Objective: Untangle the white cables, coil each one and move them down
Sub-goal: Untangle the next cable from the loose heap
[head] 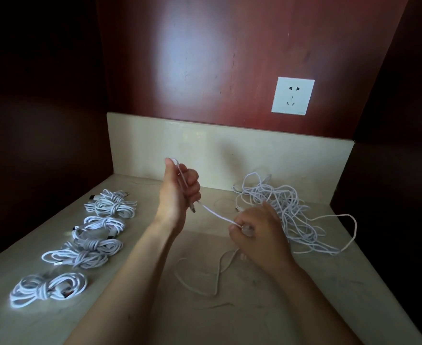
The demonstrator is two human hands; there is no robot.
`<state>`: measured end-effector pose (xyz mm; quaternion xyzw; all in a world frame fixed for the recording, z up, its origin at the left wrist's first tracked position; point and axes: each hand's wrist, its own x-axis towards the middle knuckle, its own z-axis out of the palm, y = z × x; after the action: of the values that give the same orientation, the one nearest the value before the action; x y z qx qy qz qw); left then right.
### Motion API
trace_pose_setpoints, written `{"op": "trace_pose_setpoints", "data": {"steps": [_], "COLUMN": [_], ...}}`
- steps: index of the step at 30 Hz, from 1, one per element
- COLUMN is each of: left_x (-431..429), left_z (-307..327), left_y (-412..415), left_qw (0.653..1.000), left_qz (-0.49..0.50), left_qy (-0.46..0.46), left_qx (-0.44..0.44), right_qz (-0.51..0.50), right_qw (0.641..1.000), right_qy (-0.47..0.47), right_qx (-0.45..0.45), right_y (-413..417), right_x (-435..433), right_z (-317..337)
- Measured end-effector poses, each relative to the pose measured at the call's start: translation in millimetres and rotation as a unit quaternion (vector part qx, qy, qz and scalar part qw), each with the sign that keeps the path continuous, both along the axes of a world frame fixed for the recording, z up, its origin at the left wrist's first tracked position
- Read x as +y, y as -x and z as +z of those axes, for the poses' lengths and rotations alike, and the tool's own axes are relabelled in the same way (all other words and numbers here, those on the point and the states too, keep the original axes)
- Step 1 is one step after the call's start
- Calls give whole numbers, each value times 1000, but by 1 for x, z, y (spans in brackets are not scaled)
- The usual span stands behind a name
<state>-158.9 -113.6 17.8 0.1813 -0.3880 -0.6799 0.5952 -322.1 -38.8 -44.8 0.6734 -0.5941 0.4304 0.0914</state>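
I am watching the left hand [180, 188] curling round one white cable [217, 216], a loop poking above the fist and the connector end [193, 209] hanging just below it. The right hand [257, 232] is pinching the same strand close beside the tangled pile [289, 210] at the right rear of the table [229, 319]. I am worrying that the slack [205, 280] lying near the front may be hooking back into that pile, so a hard pull would drag the tangle or tighten a knot. The short tail could also slip free and undo the first loop, well apart from the coiled bundles [85, 252] lined up on the left.
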Motion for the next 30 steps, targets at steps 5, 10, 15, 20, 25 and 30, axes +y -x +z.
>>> {"op": "trace_pose_setpoints", "data": {"steps": [5, 10, 15, 20, 25, 30], "left_x": [-6, 1, 15, 21, 23, 27], "left_z": [-17, -30, -25, -23, -23, -23], "left_y": [14, 19, 20, 16, 17, 12], "left_qw": [966, 927, 891, 859, 822, 811], "left_qz": [81, -9, -130, -220, -272, -283], "left_qy": [18, 36, 76, 136, 158, 208], "left_qx": [-246, -373, -428, -443, -475, -468], "right_qz": [59, 122, 151, 148, 153, 152], "right_qw": [992, 968, 956, 963, 953, 941], "right_qy": [54, -5, -32, -38, -22, -14], "right_qx": [-94, -219, -249, -223, -261, -302], "right_y": [-7, -14, -14, -6, -7, 0], "right_x": [6, 15, 21, 19, 15, 11], "right_z": [8, 15, 23, 21, 15, 13]}}
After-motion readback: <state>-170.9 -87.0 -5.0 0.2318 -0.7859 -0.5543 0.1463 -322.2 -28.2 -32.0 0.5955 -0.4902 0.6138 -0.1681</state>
